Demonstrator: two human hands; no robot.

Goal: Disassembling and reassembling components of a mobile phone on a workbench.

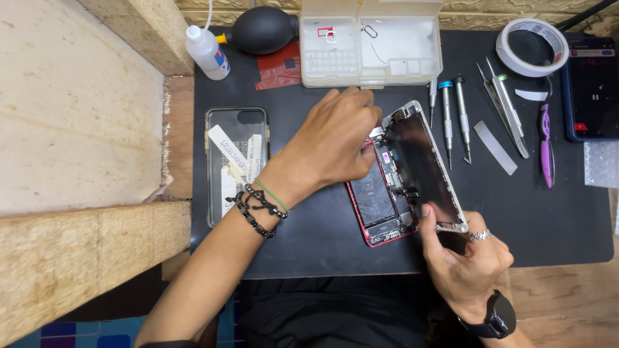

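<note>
Right hand (461,258) pinches the lifted screen (422,164) by its lower corner, propping it open — left hand (335,142), fingers curled together, works inside the red phone (380,206) mid-counter; screwdrivers (448,116) lie toward the far edge.

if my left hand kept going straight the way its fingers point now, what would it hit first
Probably the clear plastic parts box. The left hand rests on the top end of the opened red phone, fingers aimed up and slightly right; the box edge lies just beyond them, though height is hard to judge.
</note>
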